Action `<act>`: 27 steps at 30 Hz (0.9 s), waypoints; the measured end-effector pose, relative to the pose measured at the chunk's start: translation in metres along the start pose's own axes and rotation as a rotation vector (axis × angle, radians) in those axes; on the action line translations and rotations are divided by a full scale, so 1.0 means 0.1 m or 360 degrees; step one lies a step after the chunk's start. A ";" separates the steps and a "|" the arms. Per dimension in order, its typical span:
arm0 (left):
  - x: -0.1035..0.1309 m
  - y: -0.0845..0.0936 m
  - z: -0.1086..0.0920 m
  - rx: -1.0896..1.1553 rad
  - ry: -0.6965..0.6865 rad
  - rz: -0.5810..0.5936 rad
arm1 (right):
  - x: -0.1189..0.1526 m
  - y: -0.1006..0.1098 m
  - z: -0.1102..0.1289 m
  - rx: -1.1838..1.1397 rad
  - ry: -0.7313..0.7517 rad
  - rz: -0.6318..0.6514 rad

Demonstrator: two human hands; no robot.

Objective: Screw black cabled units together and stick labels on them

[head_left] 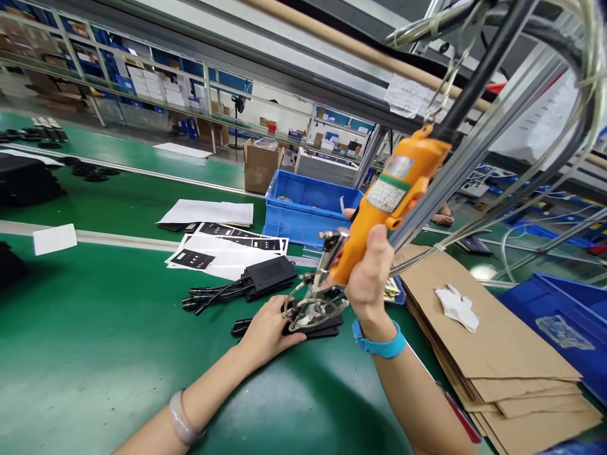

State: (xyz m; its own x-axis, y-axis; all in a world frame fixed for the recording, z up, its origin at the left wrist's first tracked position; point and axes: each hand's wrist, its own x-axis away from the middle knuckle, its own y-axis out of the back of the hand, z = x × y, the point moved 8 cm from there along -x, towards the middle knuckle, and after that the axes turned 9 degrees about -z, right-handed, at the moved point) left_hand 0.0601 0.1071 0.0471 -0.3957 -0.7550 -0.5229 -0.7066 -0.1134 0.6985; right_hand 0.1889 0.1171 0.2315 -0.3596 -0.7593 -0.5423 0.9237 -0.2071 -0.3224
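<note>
My right hand (pixel 372 275) is wrapped round an orange power screwdriver (pixel 379 202) that hangs by a hook from above. Its lower end, with a metal fixture and clear thin tubes (pixel 315 309), points down at a flat black box (pixel 327 330). My left hand (pixel 270 328) grips the left end of that box on the green tabletop, where a black cable end sticks out. The screwdriver's tip is hidden among the tubes. Just behind my left hand lies a stack of similar black boxes with cables (pixel 270 276).
Printed label sheets (pixel 203 260) and papers lie behind the boxes. A blue bin (pixel 303 215) stands at the back, beside a cardboard box (pixel 262 167). Cardboard sheets (pixel 512 341) with a white glove (pixel 458 308) lie to the right, near another blue bin (pixel 564 316). A co-worker's hand (pixel 443 216) shows beyond.
</note>
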 end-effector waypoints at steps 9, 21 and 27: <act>0.03 0.02 0.03 0.0094 0.0026 -0.0103 | 0.18 0.06 -0.22 0.0199 0.0069 -0.0096; 0.00 0.01 0.03 0.0149 0.0074 -0.0148 | 0.35 0.06 -0.23 0.0293 0.0207 -0.0133; -0.04 0.06 -0.06 -0.0012 -0.0057 -0.0161 | 0.24 0.24 -0.18 0.0169 0.0157 -0.0146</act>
State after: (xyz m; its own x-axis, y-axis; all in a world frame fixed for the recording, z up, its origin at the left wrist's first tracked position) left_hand 0.0612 0.1051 0.0560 -0.3436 -0.7159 -0.6078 -0.7395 -0.1926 0.6450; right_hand 0.1996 0.1050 0.1966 -0.4497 -0.6709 -0.5896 0.8932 -0.3410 -0.2932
